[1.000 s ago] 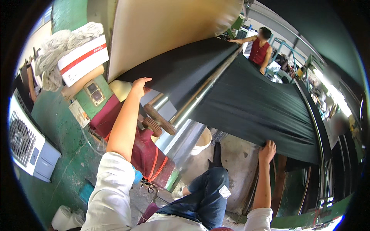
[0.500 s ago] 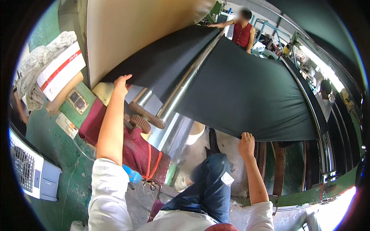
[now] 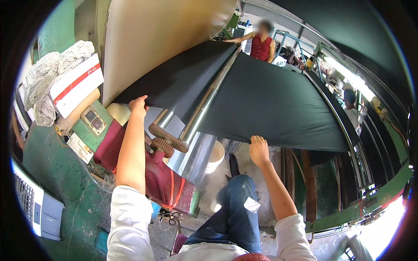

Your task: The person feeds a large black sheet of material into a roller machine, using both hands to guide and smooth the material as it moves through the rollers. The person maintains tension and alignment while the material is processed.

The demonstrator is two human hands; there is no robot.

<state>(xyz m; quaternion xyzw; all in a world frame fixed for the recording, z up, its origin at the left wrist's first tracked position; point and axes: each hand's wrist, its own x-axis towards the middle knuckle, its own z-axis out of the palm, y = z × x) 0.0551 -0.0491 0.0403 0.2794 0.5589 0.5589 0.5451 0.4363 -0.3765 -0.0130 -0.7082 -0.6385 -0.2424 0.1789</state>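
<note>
A wide sheet of black fabric point(image 3: 278, 104) runs over metal rollers and stretches across the machine in front of me. My left hand point(image 3: 138, 104) is closed on the near edge of the fabric, beside the large pale drum, with its fingertips partly hidden. My right hand point(image 3: 258, 150) pinches the fabric's near edge to the right of the long shiny roller point(image 3: 209, 98), fingers curled over the top. Between my hands, that roller ends in a rusty bracket point(image 3: 169, 138) above a toothed gear point(image 3: 162, 148).
A co-worker in a red vest point(image 3: 261, 48) stands at the far end, one hand by the fabric. Another person point(image 3: 351, 108) is at the far right. A white bucket point(image 3: 215, 157) sits below the roller. The maroon-covered machine frame point(image 3: 163, 178) lies beside my left arm.
My right hand has moved left along with the fabric edge. The left hand stays at the edge, its extended finger now drawn in. The whole view has shifted slightly.
</note>
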